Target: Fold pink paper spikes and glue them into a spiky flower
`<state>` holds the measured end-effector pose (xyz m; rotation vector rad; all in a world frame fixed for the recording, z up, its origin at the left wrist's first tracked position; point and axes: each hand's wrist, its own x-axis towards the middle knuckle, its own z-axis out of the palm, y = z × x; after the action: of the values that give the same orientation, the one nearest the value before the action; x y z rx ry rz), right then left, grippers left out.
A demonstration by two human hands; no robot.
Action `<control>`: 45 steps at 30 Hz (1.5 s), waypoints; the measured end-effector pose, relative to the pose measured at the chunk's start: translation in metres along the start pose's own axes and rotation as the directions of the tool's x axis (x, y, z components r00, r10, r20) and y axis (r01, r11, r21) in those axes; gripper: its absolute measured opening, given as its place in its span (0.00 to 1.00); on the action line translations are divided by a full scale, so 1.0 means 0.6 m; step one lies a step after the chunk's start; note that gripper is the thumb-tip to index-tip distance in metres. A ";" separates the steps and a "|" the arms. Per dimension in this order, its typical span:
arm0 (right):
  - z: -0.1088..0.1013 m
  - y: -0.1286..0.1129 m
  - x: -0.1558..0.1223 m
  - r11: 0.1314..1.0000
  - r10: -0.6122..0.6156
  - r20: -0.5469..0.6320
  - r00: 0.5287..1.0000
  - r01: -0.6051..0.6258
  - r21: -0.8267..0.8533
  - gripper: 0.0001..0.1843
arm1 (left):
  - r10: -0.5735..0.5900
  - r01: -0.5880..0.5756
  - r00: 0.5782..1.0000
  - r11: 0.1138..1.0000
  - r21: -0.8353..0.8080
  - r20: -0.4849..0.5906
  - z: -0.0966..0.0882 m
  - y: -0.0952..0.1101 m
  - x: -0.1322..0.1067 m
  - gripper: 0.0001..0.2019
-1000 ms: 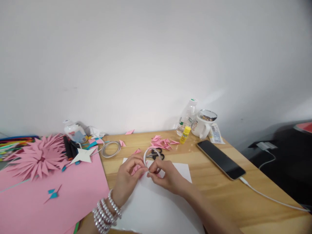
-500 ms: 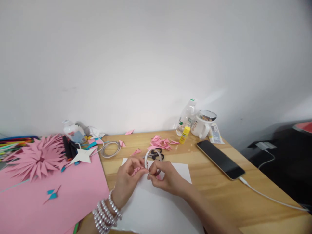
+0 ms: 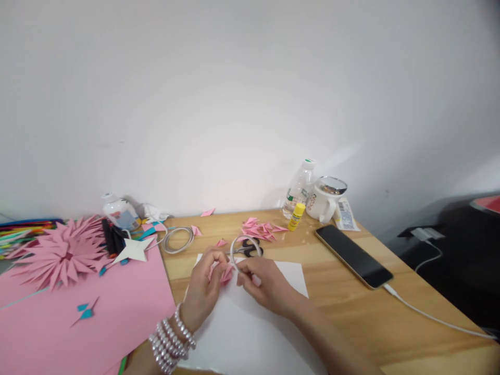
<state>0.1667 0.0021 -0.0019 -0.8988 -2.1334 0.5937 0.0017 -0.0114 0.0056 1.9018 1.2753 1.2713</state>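
Above a white sheet of paper (image 3: 250, 333), my right hand (image 3: 269, 286) grips a thin, pale roll of tape (image 3: 232, 252) that stands on edge, its ring rising over my fingertips. My left hand (image 3: 205, 284), with several strands of pearl beads at the wrist, is just left of the roll. Its thumb and forefinger are pinched together; what they hold is too small to make out. Pink folded paper (image 3: 226, 274) shows between the two hands, partly hidden by my left fingers. Behind the roll lie black-handled scissors (image 3: 253, 248), partly covered.
Pink folded pieces (image 3: 258, 228) lie beyond the scissors, near a yellow glue stick (image 3: 297, 216), a water bottle (image 3: 299, 190) and a white mug (image 3: 323, 204). A charging phone (image 3: 353, 255) is at right. At left, a pink spiky paper flower (image 3: 66, 255) rests on pink sheets (image 3: 128, 307).
My left hand has drawn slightly left, away from the roll, and more pink paper shows between the hands. My right hand still holds the roll, which has tilted a little.
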 end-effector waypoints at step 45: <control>-0.067 0.031 0.010 0.493 0.488 -0.216 0.846 -0.063 0.868 0.15 | -0.356 0.253 0.926 0.830 -0.498 -0.123 0.000 -0.004 0.004 0.06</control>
<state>0.2021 0.0238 0.0140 -0.7033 -1.0198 1.3115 0.0007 -0.0084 0.0049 1.1881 1.1722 1.4726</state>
